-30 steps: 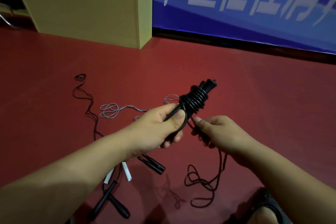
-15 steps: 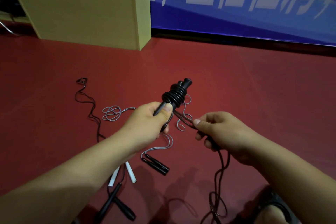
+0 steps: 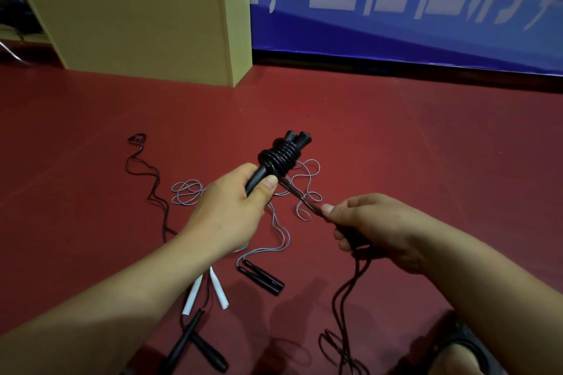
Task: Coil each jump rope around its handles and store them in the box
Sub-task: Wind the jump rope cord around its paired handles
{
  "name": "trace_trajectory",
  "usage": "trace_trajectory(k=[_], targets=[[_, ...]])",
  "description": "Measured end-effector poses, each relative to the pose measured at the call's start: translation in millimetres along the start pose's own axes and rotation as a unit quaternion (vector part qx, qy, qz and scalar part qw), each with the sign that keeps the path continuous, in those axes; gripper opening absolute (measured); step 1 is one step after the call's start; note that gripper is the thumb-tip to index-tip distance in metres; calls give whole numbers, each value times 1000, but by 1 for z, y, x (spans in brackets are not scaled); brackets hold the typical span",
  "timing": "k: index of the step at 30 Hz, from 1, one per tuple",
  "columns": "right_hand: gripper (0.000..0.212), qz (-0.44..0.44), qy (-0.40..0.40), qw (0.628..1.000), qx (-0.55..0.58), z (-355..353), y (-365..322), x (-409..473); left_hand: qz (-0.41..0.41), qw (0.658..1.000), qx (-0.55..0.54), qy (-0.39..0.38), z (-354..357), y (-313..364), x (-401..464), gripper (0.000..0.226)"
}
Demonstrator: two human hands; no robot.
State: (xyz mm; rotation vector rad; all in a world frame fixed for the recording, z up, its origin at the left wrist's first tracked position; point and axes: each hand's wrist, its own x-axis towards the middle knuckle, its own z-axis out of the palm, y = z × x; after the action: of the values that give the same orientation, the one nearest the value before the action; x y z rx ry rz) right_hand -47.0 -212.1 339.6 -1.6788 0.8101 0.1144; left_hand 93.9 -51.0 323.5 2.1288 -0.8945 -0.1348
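Black handles [image 3: 275, 163] tipped more upright; right hand [image 3: 376, 227] pulls rope [image 3: 300, 196] taut.

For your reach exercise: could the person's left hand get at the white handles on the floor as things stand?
Probably not yet: the left hand grips the coiled black handles. The white handles lie uncovered just beneath its forearm, so once freed, likely yes.

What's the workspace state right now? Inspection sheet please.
Surface: red floor, ropes spread across it.
Job's things: black handles partly coiled in black rope; box stands behind.
Clutter: black handle pair, white handles, another black pair.
Grippers: left hand grips the handles; right hand pinches the rope.
Cables: grey rope, thin black rope loose.
Surroundings: blue banner.
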Motion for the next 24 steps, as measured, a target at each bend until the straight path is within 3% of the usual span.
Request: trace_trajectory(k=[7,12,17,24], targets=[[38,-45,-26,998,-28,3,1,-6,-21,999,44,11,0,-13,2,26],[30,-102,-57,990,-77,4,-1,-10,-26,997,68,6,2,-17,4,26],[31,-164,-94,975,-115,8,-1,-12,-36,993,108,-37,5,-20,4,20],[29,-247,-100,951,-157,11,-3,-14,-52,968,209,-129,11,-18,0,39]])
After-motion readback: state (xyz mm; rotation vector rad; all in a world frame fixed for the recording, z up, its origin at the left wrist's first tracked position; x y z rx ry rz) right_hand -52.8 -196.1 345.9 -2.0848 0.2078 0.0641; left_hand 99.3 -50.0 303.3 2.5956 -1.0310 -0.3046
